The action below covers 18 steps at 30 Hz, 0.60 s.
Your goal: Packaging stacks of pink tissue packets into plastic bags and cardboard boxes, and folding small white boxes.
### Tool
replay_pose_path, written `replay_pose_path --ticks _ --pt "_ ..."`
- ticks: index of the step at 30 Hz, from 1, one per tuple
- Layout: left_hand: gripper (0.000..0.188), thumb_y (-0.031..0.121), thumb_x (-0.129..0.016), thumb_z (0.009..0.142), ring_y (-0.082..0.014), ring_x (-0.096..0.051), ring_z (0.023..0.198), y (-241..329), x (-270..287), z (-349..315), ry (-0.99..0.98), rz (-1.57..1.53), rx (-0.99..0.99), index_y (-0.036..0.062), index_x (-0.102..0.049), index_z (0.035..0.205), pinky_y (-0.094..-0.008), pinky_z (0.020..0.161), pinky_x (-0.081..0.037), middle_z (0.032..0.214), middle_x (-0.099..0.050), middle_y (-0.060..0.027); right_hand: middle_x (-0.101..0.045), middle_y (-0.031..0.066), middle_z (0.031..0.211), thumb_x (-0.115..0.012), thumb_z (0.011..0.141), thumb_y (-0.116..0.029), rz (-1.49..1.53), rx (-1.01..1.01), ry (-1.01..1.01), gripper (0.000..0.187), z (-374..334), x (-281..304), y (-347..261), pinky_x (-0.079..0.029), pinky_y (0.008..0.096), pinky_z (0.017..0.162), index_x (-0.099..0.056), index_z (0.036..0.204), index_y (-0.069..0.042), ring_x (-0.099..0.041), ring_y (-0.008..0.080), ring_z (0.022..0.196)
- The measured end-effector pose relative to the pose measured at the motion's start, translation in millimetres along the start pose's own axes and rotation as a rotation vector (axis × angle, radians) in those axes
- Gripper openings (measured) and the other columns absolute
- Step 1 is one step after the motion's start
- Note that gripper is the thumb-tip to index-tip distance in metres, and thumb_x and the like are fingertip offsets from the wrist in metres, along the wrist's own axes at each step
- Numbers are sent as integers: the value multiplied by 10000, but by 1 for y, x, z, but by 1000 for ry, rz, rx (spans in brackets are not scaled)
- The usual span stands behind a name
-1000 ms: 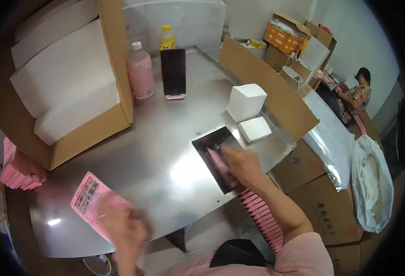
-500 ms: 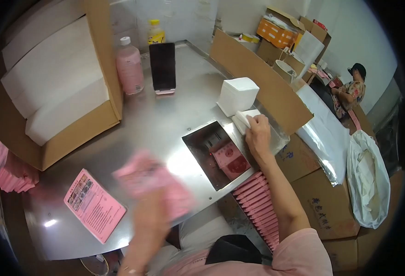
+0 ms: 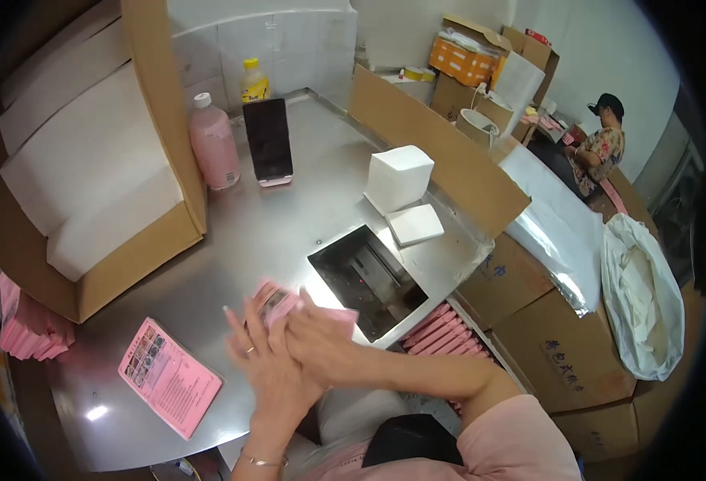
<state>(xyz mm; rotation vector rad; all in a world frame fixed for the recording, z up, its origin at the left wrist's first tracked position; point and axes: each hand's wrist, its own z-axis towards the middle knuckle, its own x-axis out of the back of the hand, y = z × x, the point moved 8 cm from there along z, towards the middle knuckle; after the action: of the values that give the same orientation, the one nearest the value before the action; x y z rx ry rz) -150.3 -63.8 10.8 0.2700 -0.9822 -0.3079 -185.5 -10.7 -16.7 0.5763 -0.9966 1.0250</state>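
Observation:
At the table's front edge my two hands overlap on a pink printed packet (image 3: pixel 275 300). The fingers of my left hand (image 3: pixel 277 385), one with a ring, are stretched and spread at the packet's left side. My right hand (image 3: pixel 321 345) lies across it, closed on the packet; its fingertips are partly hidden. A flat stack of pink packets (image 3: pixel 168 377) lies left of my hands. To their right is a dark rectangular opening (image 3: pixel 369 280) in the metal table. Beyond it, a small white napkin stack (image 3: pixel 414 225) rests beside a taller napkin stack (image 3: pixel 399 180).
An open carton (image 3: pixel 140 252) of white napkins stands at the left, near a pink bottle (image 3: pixel 215 144) and a propped phone (image 3: pixel 269 143). A cardboard panel (image 3: pixel 441 140) edges the right side. Pink packets (image 3: pixel 445 330) fill a space below. A person (image 3: pixel 605 148) sits far right.
My right hand has left the white napkins and come over to my left hand at the pink packet. The pink piece in the opening is no longer visible. The view has shifted slightly.

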Motion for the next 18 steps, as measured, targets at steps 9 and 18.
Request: replay_pose_path --ticks 9,18 --pt "507 437 -680 791 -414 -446 1123 -6 2 -7 -161 137 63 119 -655 1185 -511 892 -329 1280 -479 -219 -571 135 946 -699 749 -105 -481 -608 186 417 -84 89 166 -442 467 862 -581 1135 2 -569 337 910" --pt "415 330 -710 786 -366 -511 956 4 -7 -21 -347 -32 -125 50 -631 1082 -507 837 -373 1097 -557 -151 -628 178 1052 -616 732 83 30 -531 349 445 -81 88 115 -527 392 819 -656 1158 -41 -633 366 930"
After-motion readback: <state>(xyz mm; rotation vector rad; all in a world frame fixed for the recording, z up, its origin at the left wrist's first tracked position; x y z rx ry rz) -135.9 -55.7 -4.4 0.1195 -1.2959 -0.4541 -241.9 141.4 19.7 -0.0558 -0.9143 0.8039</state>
